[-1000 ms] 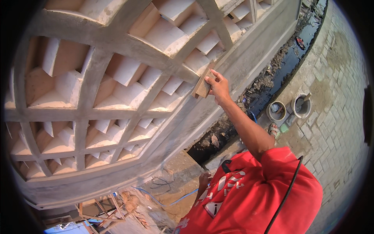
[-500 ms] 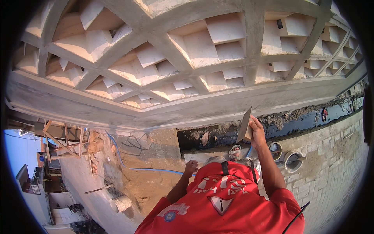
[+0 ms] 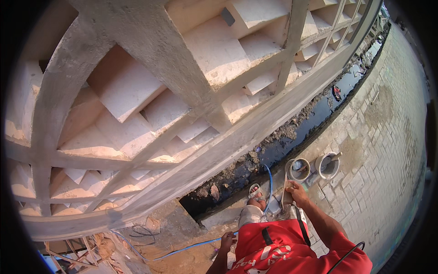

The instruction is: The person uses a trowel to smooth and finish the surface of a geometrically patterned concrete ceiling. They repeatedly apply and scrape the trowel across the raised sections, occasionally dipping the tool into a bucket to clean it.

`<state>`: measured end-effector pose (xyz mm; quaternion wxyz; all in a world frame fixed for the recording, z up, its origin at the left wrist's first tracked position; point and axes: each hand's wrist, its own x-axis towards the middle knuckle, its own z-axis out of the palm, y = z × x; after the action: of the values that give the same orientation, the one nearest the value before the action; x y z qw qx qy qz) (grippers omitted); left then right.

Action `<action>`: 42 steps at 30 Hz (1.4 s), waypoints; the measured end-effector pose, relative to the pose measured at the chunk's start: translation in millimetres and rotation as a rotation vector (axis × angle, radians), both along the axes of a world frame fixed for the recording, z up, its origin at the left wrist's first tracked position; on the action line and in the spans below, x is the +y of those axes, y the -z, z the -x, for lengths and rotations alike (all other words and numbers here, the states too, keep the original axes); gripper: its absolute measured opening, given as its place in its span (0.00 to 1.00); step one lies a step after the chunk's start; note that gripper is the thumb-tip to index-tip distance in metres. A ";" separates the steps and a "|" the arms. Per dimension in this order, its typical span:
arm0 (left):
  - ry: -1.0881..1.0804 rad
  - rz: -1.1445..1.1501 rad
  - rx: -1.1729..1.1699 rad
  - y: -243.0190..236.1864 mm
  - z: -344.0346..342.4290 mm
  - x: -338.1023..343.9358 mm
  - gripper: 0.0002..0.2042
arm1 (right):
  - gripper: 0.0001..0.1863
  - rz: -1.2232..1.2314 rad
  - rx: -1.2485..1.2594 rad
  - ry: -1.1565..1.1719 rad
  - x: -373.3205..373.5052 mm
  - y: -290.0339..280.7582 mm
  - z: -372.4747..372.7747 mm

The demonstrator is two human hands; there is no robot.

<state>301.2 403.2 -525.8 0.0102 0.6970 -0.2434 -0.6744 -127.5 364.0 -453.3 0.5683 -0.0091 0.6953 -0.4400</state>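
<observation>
My right hand (image 3: 297,193) is closed around a plastering trowel (image 3: 286,194), whose flat plate is seen nearly edge-on beside the buckets. Lower and to the left, my left hand (image 3: 228,240) hangs with its fingers loosely curled, and nothing shows in it. A blue hose (image 3: 182,250) runs close by that hand and behind my body. Ahead stands a grey plastered lattice wall (image 3: 196,98) with pale angled blocks set into its openings. Neither hand touches the wall.
A ditch of dark water (image 3: 292,148) runs along the wall's foot. Two round buckets (image 3: 299,170) stand on the right, one with a handle sticking out. Brick paving (image 3: 378,178) spreads right. Wooden framing (image 3: 75,255) and thin cable lie lower left.
My view has turned right and nearer the wall. My right hand has lowered the trowel from in front of the wall to beside the buckets. My left hand still hangs low.
</observation>
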 end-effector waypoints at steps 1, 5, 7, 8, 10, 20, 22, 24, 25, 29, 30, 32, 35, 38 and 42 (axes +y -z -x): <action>-0.039 0.028 0.114 11.0 -12.6 4.4 0.15 | 0.26 -0.020 0.064 -0.050 9.7 5.1 -8.0; -0.054 -0.046 0.079 38.9 -24.2 5.3 0.18 | 0.24 -0.126 -0.050 0.002 44.4 64.9 -32.1; -0.043 -0.115 -0.008 36.6 -21.0 11.3 0.19 | 0.24 -0.170 -0.151 0.111 54.9 76.6 -38.4; -0.043 -0.123 -0.023 39.2 -17.1 8.6 0.18 | 0.25 -0.201 -0.130 0.101 62.1 88.8 -39.8; -0.043 -0.141 -0.023 47.1 5.2 -1.7 0.18 | 0.24 -0.270 -0.108 0.097 72.5 100.4 -43.1; -0.004 -0.035 0.140 114.2 207.6 -70.7 0.17 | 0.27 -0.216 -0.281 0.407 77.8 129.3 -34.0; 0.039 -0.001 0.177 121.2 246.6 -92.4 0.17 | 0.28 -0.131 -0.284 0.494 51.7 107.1 -25.9; 0.057 0.012 0.195 119.3 263.6 -100.0 0.16 | 0.30 -0.090 -0.264 0.583 51.1 88.9 -18.6; 0.009 0.013 0.186 114.5 263.7 -91.5 0.16 | 0.30 -0.094 -0.232 0.216 113.9 181.9 -23.3; 0.035 -0.027 0.137 106.6 240.9 -85.6 0.16 | 0.25 0.241 -0.263 0.415 38.8 122.2 23.1; 0.035 -0.030 0.121 105.5 231.1 -84.8 0.16 | 0.25 0.289 -0.314 0.425 28.2 122.1 34.1; 0.026 -0.047 0.079 97.9 210.1 -79.7 0.16 | 0.23 0.325 -0.358 0.451 21.1 112.3 47.7; 0.022 -0.054 0.014 85.7 181.4 -79.5 0.15 | 0.19 0.261 -0.387 0.503 14.6 104.3 53.1; 0.006 -0.058 -0.042 68.5 162.1 -75.8 0.15 | 0.17 0.141 -0.458 0.535 48.2 125.9 36.0; -0.010 -0.057 -0.091 42.6 140.6 -60.6 0.15 | 0.17 0.100 -0.504 0.525 71.7 135.8 24.6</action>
<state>160.6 342.7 -568.4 -0.0175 0.7283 -0.2209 -0.6484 -152.1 435.7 -589.1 0.5882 0.2504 0.4897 -0.5929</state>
